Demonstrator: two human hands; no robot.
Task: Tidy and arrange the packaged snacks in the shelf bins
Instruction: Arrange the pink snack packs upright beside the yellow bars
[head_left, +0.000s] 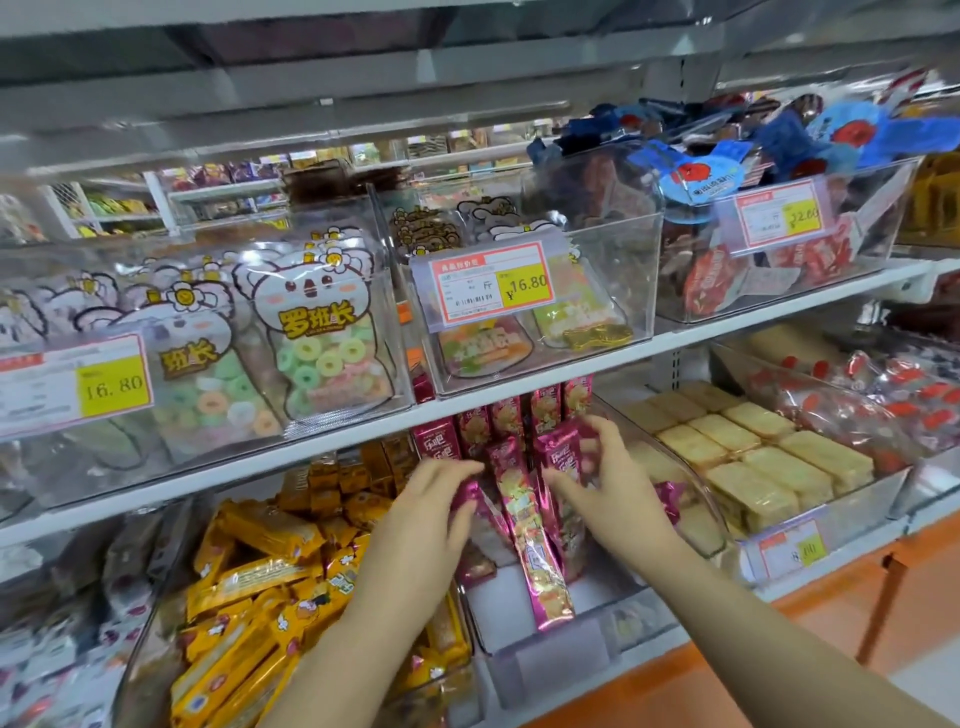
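The right hand (597, 467) has its fingers curled over the top of a pink pack (558, 452), with the thumb set against the pack's lower front, so the pack is pinched between them. The left hand (441, 491) lies with its fingers nearly straight on the top of a second one just to the left; its thumb is hidden, and I cannot tell whether it grips or only touches. Between the two hands, one long pack leans forward.

Both hands reach into one clear bin (550, 649) on the lower shelf. The pink packs (506, 415) there number at least eight: five upright in a back row, three at the front by the hands.

Three more bins share that shelf: yellow packs (260, 577) heaped on the left, pale cracker packs (753, 457) in neat rows on the right, red-wrapped sweets (893, 384) beyond.

The upper shelf (519, 400) carries three clear bins: koala-shaped bags of ring sweets (317, 332), similar bags in the middle, blue and red packets (717, 171) on the right. Four price tags (493, 286) show, one on each upper bin and one on the cracker bin.
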